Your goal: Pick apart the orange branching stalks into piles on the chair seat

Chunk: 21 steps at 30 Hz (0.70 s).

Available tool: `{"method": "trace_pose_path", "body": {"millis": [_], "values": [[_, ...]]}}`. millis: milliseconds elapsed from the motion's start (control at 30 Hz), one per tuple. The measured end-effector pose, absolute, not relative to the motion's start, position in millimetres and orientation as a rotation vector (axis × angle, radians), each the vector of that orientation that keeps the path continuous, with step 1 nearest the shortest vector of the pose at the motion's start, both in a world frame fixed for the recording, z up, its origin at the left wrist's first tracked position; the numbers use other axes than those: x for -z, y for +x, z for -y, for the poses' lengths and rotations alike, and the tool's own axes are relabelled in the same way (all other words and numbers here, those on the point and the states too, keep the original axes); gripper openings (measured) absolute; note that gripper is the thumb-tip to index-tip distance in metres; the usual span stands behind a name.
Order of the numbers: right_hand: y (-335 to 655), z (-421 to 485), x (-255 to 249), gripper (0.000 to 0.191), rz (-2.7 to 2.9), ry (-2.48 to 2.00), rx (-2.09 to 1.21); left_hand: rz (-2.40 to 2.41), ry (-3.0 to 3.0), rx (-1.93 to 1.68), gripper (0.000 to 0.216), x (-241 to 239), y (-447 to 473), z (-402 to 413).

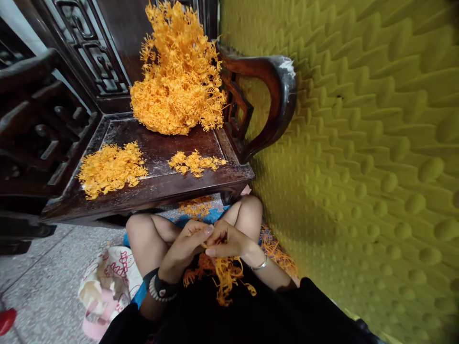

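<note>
Orange plastic sprigs (pixel 224 272) are bunched in the lap, right under both hands, and a strand of them runs up between the fingertips. The left hand (pixel 184 246) is pinched narrow on that strand, thumb against forefinger, a dark watch on its wrist. The right hand (pixel 229 241) meets it tip to tip, fingers closed small on the same piece, a thin bangle at the wrist. Both hands sit together just above the knees, over the black clothing.

Beyond the hands stands a dark wooden chair (pixel 161 181), its seat serving as the worktop. Far back on it, a tall heap of orange pieces (pixel 179 71) is stacked against the backrest. Nearer, up and to the left of the hands, lies a flatter pile (pixel 111 168); straight ahead of them, a smaller scatter (pixel 195 162). A few more orange bits lie on the floor under the seat edge. A yellow quilted wall is to the right of the right hand, and a pink-and-white bag (pixel 107 282) is on the floor down by the left wrist.

My read: this is the separating step, one sprig being pulled or snapped from the bunch. Next calls for a firm pinch close to the joint and a short, clean tug.
</note>
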State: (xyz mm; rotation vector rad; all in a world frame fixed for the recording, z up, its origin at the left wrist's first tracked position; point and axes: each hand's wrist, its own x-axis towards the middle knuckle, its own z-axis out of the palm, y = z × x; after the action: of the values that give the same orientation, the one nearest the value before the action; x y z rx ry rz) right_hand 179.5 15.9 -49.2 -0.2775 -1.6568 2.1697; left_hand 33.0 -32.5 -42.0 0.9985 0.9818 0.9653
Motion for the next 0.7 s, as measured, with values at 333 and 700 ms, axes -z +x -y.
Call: {"method": "trace_pose_path", "body": {"millis": [333, 700], "values": [[187.3, -16.4, 27.1, 0.043, 1.514, -0.552, -1.995, -1.193, 1.208, -1.409, 0.043, 28.0, 27.3, -39.0], [221.1, -48.3, 21.1, 0.033, 1.126, -0.937, -1.687, -2.027, 2.252, -0.843, 0.02, 18.6, 56.6, -147.6]]}}
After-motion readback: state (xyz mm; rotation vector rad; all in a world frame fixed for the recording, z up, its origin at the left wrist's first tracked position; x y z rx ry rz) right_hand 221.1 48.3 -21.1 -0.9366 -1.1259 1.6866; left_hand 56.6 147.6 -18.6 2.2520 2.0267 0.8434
